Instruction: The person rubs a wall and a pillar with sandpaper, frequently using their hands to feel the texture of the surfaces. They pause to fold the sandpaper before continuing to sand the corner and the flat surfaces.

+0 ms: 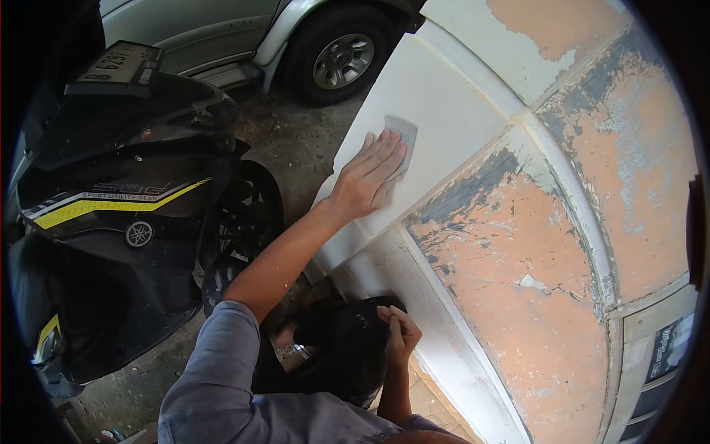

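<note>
L hand (367, 177) grip mostly open, flat over gray pad (404, 126) on wht panel (444, 92); R hand (401, 333) part-curled, contents unclear.

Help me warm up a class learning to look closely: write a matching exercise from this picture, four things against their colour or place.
1. Left hand
2. Right hand
3. Stripe on the motorcycle
4. Car wheel

A. Yellow
B. On a grey pad, against the white panel
C. Near the top edge of the view
D. Beside the dark-clad knee

Pairs: 1-B; 2-D; 3-A; 4-C
</note>
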### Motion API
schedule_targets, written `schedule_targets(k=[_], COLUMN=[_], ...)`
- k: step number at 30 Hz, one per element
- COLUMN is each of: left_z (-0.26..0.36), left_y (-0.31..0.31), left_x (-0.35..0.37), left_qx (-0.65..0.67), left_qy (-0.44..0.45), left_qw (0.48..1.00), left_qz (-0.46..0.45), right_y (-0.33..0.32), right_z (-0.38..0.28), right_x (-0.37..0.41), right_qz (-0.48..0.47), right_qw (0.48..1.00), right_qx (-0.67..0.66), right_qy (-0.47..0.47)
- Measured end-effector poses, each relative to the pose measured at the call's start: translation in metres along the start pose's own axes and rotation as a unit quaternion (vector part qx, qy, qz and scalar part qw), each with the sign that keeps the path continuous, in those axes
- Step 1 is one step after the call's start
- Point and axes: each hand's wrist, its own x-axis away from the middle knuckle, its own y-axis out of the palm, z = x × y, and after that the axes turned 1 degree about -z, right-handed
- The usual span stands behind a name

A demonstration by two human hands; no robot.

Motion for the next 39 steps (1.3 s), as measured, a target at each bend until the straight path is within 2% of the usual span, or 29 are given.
schedule_targets(k=[1,2,3,4,6,8,10,11,13,14,16,17,18,21,23,24,26,29,30,32,35,36,37,38,39], left_z=[0.003,0.012,0.012,-0.001,-0.017,-0.025,-0.028,-0.03,-0.021,-0.01,0.002,-0.001,-0.004,-0.022,-0.028,-0.022,-0.017,-0.007,-0.017,-0.029,-0.04,-0.035,-0.03,-0.032,-0.028], left_y=[-0.002,-0.006,-0.008,-0.007,-0.005,-0.005,-0.005,-0.006,-0.006,-0.006,-0.011,-0.01,-0.009,-0.007,-0.004,-0.004,-0.007,-0.012,-0.013,-0.017,-0.016,-0.019,-0.019,-0.017,-0.013], left_x=[-0.029,-0.066,-0.092,-0.097,-0.105,-0.043,0.04,0.063,0.031,0.008,-0.075,-0.11,-0.129,-0.09,-0.009,0.003,0.016,-0.081,-0.091,-0.099,0.008,0.044,0.059,0.042,0.016], left_qx=[-0.008,-0.001,0.006,0.006,-0.001,-0.004,-0.012,-0.019,-0.023,-0.025,-0.016,-0.02,-0.025,-0.006,-0.024,-0.021,-0.046,-0.034,-0.037,-0.029,-0.051,-0.055,-0.05,-0.051,-0.05], left_qy=[0.011,0.021,0.032,0.026,0.105,0.05,-0.002,-0.03,-0.028,-0.037,0.006,0.047,0.092,0.076,0.012,0.022,-0.027,-0.001,-0.006,0.076,-0.005,-0.031,-0.04,-0.027,-0.028], left_qw=[1.0,0.999,0.998,0.998,0.992,0.998,1.0,0.999,0.999,0.999,0.998,0.996,0.991,0.994,0.999,0.999,0.999,0.997,0.998,0.995,0.999,0.997,0.997,0.997,0.998], left_qz=[0.019,0.038,0.056,0.054,0.073,0.042,-0.004,-0.032,-0.004,0.022,0.053,0.071,0.089,0.083,0.044,0.041,0.005,0.063,0.057,0.062,0.001,-0.046,-0.051,-0.052,-0.015], right_y=[-0.017,-0.03,-0.04,-0.048,-0.066,-0.079,-0.083,-0.086,-0.093,-0.092,-0.09,-0.091,-0.092,-0.091,-0.085,-0.086,-0.089,-0.1,-0.102,-0.103,-0.093,-0.09,-0.085,-0.081,-0.08], right_z=[0.005,0.004,0.002,0.002,0.008,0.021,0.039,0.05,0.076,0.08,0.082,0.084,0.087,0.092,0.095,0.095,0.099,0.105,0.108,0.108,0.111,0.107,0.098,0.094,0.094], right_x=[0.004,0.008,0.011,0.014,0.029,0.048,0.071,0.085,0.111,0.12,0.132,0.135,0.134,0.135,0.128,0.127,0.131,0.137,0.136,0.138,0.133,0.135,0.135,0.13,0.125], right_qz=[0.044,0.038,0.11,0.183,0.241,0.269,0.319,0.315,0.297,0.3,0.291,0.281,0.282,0.23,0.216,0.219,0.18,0.178,0.183,0.172,0.201,0.201,0.173,0.142,0.206], right_qw=[0.999,0.999,0.993,0.982,0.964,0.955,0.936,0.933,0.924,0.911,0.885,0.884,0.882,0.91,0.911,0.911,0.913,0.908,0.907,0.903,0.875,0.873,0.905,0.929,0.874], right_qx=[0.01,0.017,0.033,0.047,0.112,0.124,0.125,0.121,0.097,0.058,0.008,-0.019,-0.02,-0.067,-0.117,-0.126,-0.119,-0.148,-0.177,-0.19,-0.256,-0.268,-0.185,-0.097,-0.24], right_qy=[-0.015,-0.007,-0.01,-0.016,-0.018,0.004,0.082,0.128,0.22,0.278,0.364,0.374,0.377,0.338,0.33,0.325,0.347,0.349,0.335,0.344,0.358,0.353,0.343,0.327,0.369])
